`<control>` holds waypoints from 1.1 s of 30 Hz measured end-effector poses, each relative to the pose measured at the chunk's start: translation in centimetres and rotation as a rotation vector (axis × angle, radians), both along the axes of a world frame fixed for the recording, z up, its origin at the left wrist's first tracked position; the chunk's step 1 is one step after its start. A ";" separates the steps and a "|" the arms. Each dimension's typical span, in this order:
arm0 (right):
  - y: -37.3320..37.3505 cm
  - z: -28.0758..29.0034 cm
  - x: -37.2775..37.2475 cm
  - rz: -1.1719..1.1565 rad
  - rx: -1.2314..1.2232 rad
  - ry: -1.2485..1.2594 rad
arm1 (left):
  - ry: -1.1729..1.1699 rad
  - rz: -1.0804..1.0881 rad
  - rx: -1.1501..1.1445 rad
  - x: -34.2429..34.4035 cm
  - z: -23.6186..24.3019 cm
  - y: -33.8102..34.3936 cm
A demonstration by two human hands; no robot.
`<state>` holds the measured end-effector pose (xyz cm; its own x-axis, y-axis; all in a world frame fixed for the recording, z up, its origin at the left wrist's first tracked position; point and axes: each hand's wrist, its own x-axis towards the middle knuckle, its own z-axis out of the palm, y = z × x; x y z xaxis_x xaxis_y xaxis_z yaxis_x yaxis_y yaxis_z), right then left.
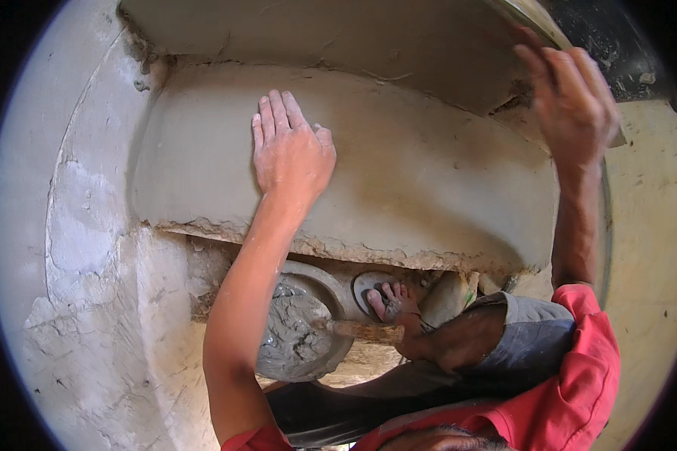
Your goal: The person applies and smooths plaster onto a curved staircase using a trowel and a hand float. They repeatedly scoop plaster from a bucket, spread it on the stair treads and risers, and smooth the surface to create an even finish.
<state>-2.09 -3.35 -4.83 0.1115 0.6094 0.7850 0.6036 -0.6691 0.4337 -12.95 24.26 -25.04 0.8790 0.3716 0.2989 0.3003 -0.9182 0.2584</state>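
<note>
My left hand [293, 154] lies flat with fingers stretched out on a smooth, damp-looking plastered slab [399, 173]; nothing is in it. At the upper right, my right hand [579, 101] is smeared by motion over the edge of a long pale board or strip [541, 19]. Its fingers look bent, but whether they grip the board cannot be made out. Below the slab's rough front edge, a round pan [338, 289] holds wet grey mortar [297, 338]. A tool's wooden handle [368, 331] sticks out of the mortar.
A rough plastered wall [83, 225] rises at the left, and a darker plastered face [338, 34] stands behind the slab. My foot in a sandal [390, 299] is beside the pan. A yellowish surface [647, 248] lies at the right, with a dark area [617, 52] above it.
</note>
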 end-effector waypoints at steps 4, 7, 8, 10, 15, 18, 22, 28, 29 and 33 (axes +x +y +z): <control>1.1 -1.5 -0.9 -0.005 -0.196 0.296 | -0.022 0.003 -0.002 0.0 -0.2 0.0; 3.7 -8.0 1.6 -0.068 -0.317 0.449 | -0.028 -0.006 -0.005 -0.2 -0.2 0.0; 4.3 -9.1 2.5 -0.113 -0.323 0.438 | -0.030 -0.007 -0.006 -0.2 -0.1 0.0; 5.5 -9.6 3.5 -0.168 -0.320 0.401 | -0.034 -0.009 -0.011 -0.2 -0.1 0.0; 6.6 -3.5 1.6 -0.047 -0.116 0.136 | -0.080 -0.010 -0.027 0.0 -0.3 0.1; 7.0 -2.9 -0.1 -0.039 -0.132 0.194 | -0.108 0.008 -0.032 -0.1 -0.4 0.1; 9.8 -8.5 1.4 -0.017 -0.342 0.379 | -0.090 0.034 -0.009 -0.4 -0.2 -0.1; 13.9 -8.3 3.3 -0.056 -0.264 0.228 | -0.086 0.065 -0.018 -0.3 0.1 -0.2; 14.1 -6.8 2.5 -0.044 -0.205 0.177 | -0.085 0.073 -0.025 -0.3 0.0 -0.1; 14.6 -3.1 -0.9 -0.049 -0.106 0.127 | -0.033 0.097 0.015 -0.2 -0.3 -0.2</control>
<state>-3.00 11.26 -7.90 0.2374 0.6792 0.6946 0.6259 -0.6537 0.4253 -13.13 24.06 -25.32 0.8286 0.4497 0.3334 0.3795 -0.8890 0.2561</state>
